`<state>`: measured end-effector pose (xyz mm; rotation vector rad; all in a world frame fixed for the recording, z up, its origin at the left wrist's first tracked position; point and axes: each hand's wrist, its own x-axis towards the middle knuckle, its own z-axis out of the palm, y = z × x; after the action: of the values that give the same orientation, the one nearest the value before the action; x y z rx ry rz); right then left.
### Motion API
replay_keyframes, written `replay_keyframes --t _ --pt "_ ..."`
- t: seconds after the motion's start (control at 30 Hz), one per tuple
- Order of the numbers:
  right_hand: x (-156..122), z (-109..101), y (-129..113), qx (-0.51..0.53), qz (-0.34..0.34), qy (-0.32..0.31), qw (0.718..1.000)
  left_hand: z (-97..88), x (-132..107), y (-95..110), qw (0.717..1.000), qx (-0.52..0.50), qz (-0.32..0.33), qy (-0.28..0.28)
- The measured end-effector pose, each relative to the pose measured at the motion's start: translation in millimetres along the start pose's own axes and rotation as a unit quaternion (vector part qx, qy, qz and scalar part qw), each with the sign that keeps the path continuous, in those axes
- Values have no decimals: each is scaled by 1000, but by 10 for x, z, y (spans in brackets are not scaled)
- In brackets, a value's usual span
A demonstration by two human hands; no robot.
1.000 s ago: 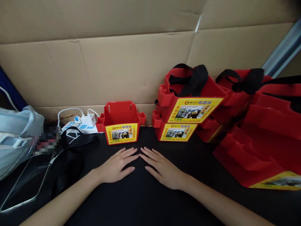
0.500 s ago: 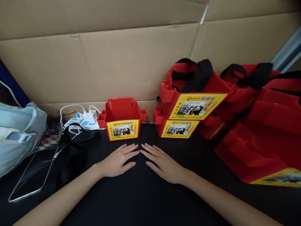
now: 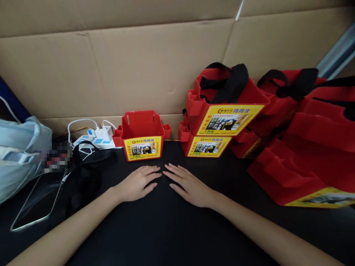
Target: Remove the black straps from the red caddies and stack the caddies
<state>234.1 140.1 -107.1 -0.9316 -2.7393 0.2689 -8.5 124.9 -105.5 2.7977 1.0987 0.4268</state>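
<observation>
Our spread left hand [image 3: 136, 184] and right hand [image 3: 192, 186] hold nothing. At eleven o'clock, our red plastic box [image 3: 143, 142] shows no strap yet; at one, its red plastic twin [image 3: 212, 116] has black straps [image 3: 234, 87].

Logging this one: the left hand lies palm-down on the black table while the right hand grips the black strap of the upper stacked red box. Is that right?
Not quite: the right hand isn't gripping the black strap. The head view shows it palm-down on the black table, holding nothing; the left hand lies there as you say.
</observation>
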Motion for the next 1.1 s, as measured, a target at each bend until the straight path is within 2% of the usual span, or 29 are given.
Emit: replay_keyframes --t 0.1,0.17,0.23,0.27,0.33,0.37,0.43,0.53,0.57,0.63,0.73,0.83,0.93,1.03,1.1 --pt "3 5 -3 -1 2 -4 1000 4 4 20 1000 15 18 17" --pt "7 5 -9 0 2 -1 1000 -33 8 31 997 32 40 60" --pt "8 -1 -14 3 1 5 1000 -117 10 18 984 76 32 156" --pt "8 -4 -14 5 1 7 1000 -174 9 -5 971 107 6 214" --pt "6 -10 -11 8 0 10 1000 -300 -1 -90 932 166 -78 313" --pt "5 -11 -8 8 -2 10 1000 -359 -10 -147 915 186 -118 337" --pt "4 -8 -3 3 -5 9 1000 -450 -33 -271 904 200 -168 337" --pt "4 -4 -12 -8 -15 18 1000 -514 -68 -386 918 177 -177 309" --pt "4 -8 -19 -9 -14 36 999 -523 -78 -389 919 165 -178 310" --pt "4 -33 -36 -6 1 109 994 -537 -95 -345 917 144 -180 324" --pt "2 -110 -51 0 28 261 965 -564 -131 -199 914 110 -175 348" --pt "-17 -211 -45 -6 26 353 935 -570 -200 -3 916 71 -161 361" --pt "-67 -318 -24 -15 -15 394 919 -532 -307 251 921 50 -139 361" --pt "-135 -411 -2 10 -100 388 916 -516 -435 501 936 28 -98 336" --pt "-173 -451 2 40 -132 384 913 -562 -524 568 944 1 -70 323"
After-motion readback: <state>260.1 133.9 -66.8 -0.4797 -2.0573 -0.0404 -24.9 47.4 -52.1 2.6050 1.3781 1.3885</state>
